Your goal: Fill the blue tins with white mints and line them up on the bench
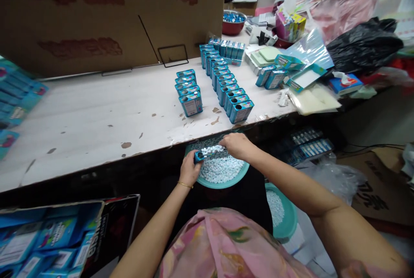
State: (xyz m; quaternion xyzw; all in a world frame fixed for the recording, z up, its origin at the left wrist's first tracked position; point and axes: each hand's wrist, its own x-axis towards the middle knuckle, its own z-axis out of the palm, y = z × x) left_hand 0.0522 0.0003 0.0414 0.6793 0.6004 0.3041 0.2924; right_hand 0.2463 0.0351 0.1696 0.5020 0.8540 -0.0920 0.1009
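Note:
My left hand is closed around a small blue candy tin, tilted so its dark round opening faces right. My right hand pinches the far end of what looks like a narrow scoop, heaped with white candies. The scoop's near end meets the tin's opening; its own shape is mostly hidden by the candies. Both hands are above a teal basin of white candies on my lap. On the table beyond stand a long row of blue tins and a shorter row.
A large cardboard box backs the white table. Another teal basin of candies is low at right. A carton of blue packs sits at lower left. Bags, a black plastic bag and display boxes crowd the right.

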